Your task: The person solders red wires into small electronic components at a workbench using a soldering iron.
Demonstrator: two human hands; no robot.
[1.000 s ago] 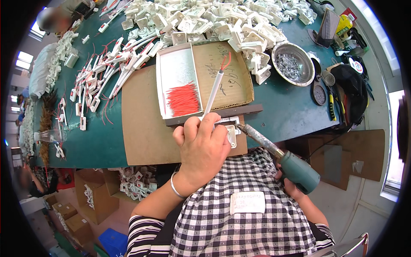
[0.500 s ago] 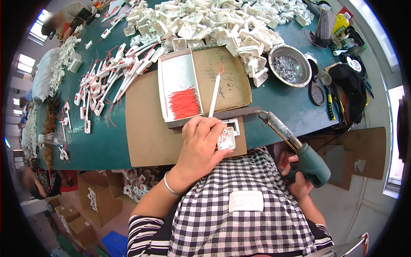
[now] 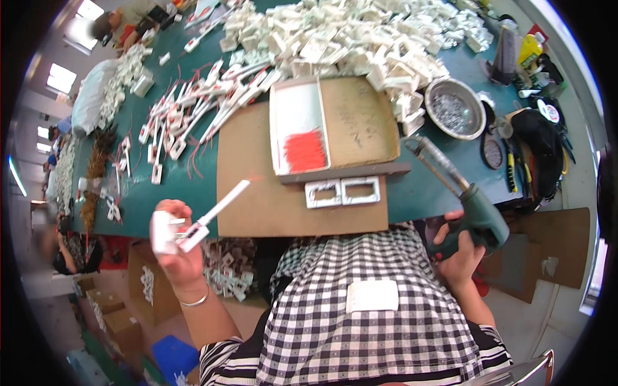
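Note:
At the left, over the table's front edge, my left hand (image 3: pixel 185 269) is closed around a white plastic housing with a stem (image 3: pixel 165 233). Its long white stem tilts up to the right, with a bit of red wire at the far end. My right hand (image 3: pixel 458 257) grips the green handle of a soldering gun (image 3: pixel 479 212), whose metal barrel points up and left over the table. A white frame with two rectangular openings (image 3: pixel 341 203) lies on the cardboard sheet (image 3: pixel 257 222), against a dark bar (image 3: pixel 380 170). Red cut wires (image 3: pixel 304 151) rest in a shallow box (image 3: pixel 360 122) beyond the bar.
White housings (image 3: pixel 335 38) are heaped at the back. Stemmed housings with red wires (image 3: pixel 206 96) lie at the left. A metal bowl with silvery bits (image 3: pixel 456 108), pliers (image 3: pixel 511 172) and a yellow bottle (image 3: pixel 531 48) stand right. Another person (image 3: pixel 48 244) is at far left.
My left hand has lifted the stemmed housing off the frame and carried it left. The frame now shows fully. My right hand still holds the soldering gun; the view has shifted slightly.

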